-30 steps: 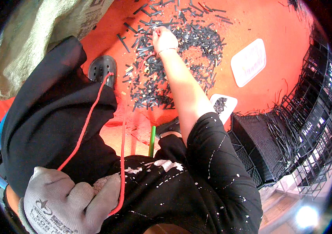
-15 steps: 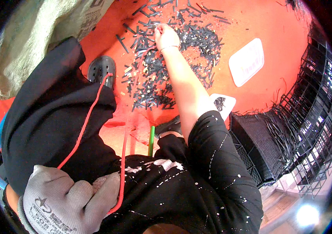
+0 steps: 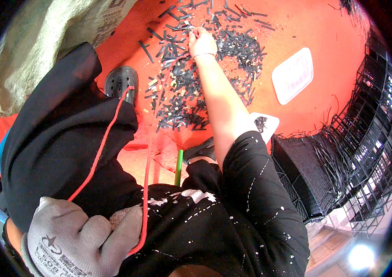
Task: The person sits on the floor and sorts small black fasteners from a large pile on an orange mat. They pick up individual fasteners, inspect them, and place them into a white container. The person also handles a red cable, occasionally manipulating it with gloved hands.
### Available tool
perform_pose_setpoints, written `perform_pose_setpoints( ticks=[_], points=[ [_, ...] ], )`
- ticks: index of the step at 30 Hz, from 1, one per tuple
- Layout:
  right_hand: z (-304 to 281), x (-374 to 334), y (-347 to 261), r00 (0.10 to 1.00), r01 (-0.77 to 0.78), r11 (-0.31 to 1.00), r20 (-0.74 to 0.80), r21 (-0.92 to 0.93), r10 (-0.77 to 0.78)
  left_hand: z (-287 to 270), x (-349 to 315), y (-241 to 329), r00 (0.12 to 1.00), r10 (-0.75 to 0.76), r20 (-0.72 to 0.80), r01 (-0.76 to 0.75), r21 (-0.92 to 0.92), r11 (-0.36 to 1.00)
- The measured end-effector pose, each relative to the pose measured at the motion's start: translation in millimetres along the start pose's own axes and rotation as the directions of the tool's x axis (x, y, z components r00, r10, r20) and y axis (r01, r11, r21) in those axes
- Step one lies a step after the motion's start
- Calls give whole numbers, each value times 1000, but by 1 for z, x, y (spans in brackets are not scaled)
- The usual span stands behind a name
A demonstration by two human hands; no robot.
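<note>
My left hand (image 3: 78, 237), in a grey knit glove, is curled at the lower left over my lap. A red cord (image 3: 99, 150) runs into it; one length leads up to the dark clog (image 3: 121, 85) on my foot, the other comes out below the thumb and stretches toward the far floor. Bare, my right hand (image 3: 202, 42) reaches out over scattered short black strips (image 3: 184, 94). Its fingers are pinched together, and what they hold is too small to make out. The far end of the cord passes close to its wrist.
A white tray (image 3: 293, 76) lies on the red floor to the right, and a smaller white tray (image 3: 270, 122) sits beside my right forearm. Black wire racks with woven black strips (image 3: 313, 166) curve along the right. A pale woven sack (image 3: 34, 51) fills the upper left.
My right hand has shifted slightly to the right over the strips, its fingers still pinched. The gloved left hand stays almost where it was.
</note>
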State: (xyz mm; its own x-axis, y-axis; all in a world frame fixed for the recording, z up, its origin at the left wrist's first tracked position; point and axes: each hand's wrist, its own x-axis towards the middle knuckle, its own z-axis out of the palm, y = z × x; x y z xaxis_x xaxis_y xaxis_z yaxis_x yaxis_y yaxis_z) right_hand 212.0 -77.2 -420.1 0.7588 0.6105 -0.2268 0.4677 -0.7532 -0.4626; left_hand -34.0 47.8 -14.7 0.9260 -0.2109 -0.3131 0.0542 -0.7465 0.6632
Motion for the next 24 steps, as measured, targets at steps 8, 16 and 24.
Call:
perform_pose_setpoints(
  ticks=[8, 16, 24],
  points=[
    [-15, 2, 30, 952, -88, 990, -284, 114, 117, 1, 0, 0, 1000, -8, 0, 8, 14, 1000],
    [6, -1, 19, 988, -24, 998, 153, 57, 15, 2, -2, 8, 999, -32, -9, 33, 36, 999],
    [-1, -1, 30, 997, -70, 981, -12, 182, 73, -4, -1, 11, 997, -60, 48, 57, 55, 997]
  ],
)
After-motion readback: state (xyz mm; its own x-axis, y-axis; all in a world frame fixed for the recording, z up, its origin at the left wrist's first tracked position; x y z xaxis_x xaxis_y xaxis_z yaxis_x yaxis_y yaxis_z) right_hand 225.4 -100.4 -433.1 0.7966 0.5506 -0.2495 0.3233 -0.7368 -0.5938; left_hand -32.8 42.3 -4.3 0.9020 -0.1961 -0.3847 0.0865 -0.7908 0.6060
